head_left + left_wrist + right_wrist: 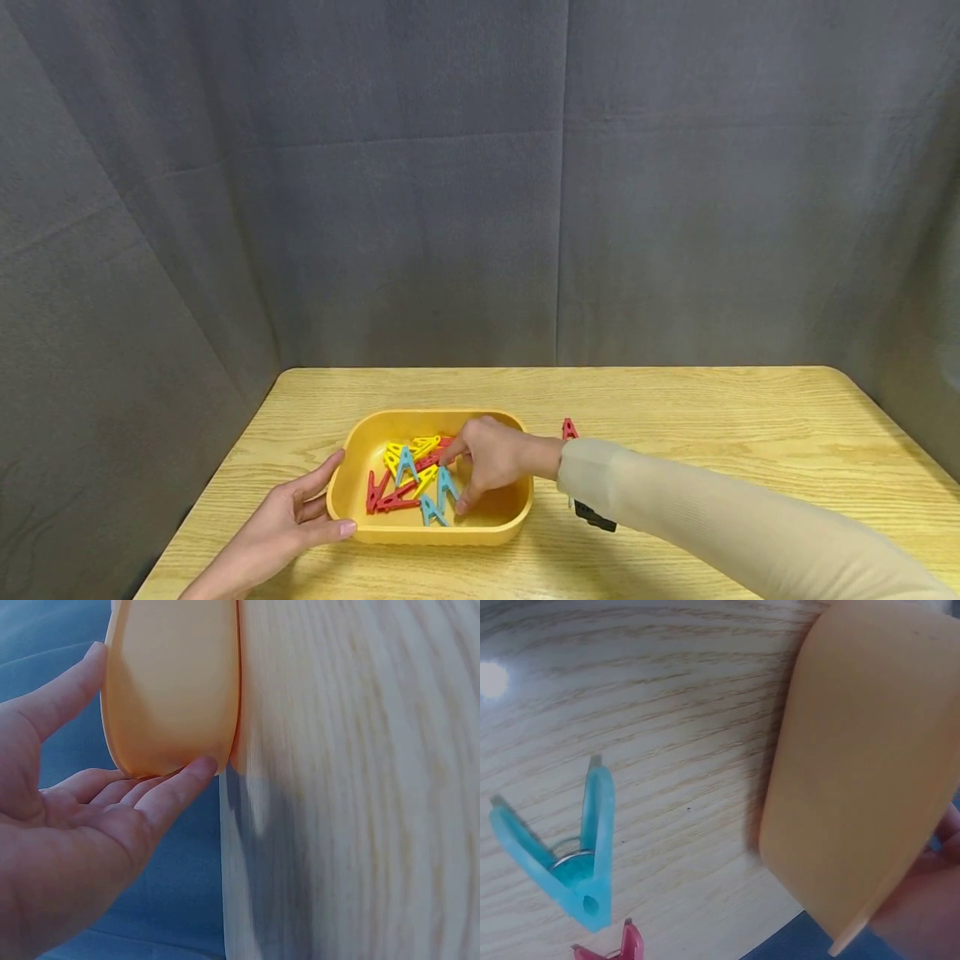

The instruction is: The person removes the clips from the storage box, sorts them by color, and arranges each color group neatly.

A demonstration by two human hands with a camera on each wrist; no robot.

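Observation:
A yellow plastic bin [431,536] on the table holds several red, yellow and blue spring clips, such as a blue clip [406,465] and a red clip [397,502]. At its left end my left hand [281,527] touches the wall with fingers fairly straight and the thumb at the rim. Inside the bin's right half is my right hand [491,457], reaching down. Its thumb and index finger are spread apart near a blue clip [446,483]. In the right wrist view, the bin wall hides most of that hand.
On the table right of the bin lie a blue clip [585,862] and a red clip [570,429]. A small black object [595,515] shows under the right sleeve [675,492]. Grey curtains [420,208] stand behind the wooden table [675,400] and at its sides.

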